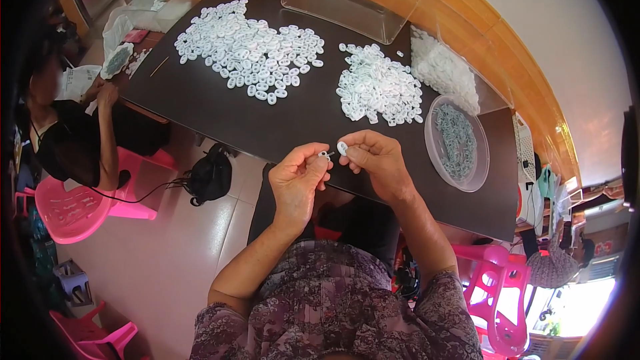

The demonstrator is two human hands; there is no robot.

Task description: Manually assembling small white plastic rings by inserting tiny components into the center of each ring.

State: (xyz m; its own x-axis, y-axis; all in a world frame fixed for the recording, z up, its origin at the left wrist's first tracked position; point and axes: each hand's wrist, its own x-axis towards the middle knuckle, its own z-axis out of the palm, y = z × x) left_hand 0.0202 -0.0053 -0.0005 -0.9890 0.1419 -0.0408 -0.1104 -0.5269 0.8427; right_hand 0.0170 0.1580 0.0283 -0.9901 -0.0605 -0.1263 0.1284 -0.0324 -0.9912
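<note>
Above the table's near edge, my left hand [297, 177] pinches a small white part [324, 155] with what looks like a metal screw sticking out of it; the fingers partly cover it. Close beside it, my right hand [381, 165] has a white oval piece [343, 149] between thumb and forefinger. A narrow gap separates the two pieces. Beyond my hands lie a wide pile of white oval two-hole pieces [257, 57] on the left and a denser pile of white pieces [379, 87] on the right. Grey metal screws [455, 140] fill part of a round clear tub [432, 160].
A clear plastic box [327, 12] stands at the dark table's [200, 100] back. Another clear container with white pieces [443, 70] is at the right. On the left a co-worker sits near a pink chair [73, 210]; a black bag [211, 175] hangs beside the table.
</note>
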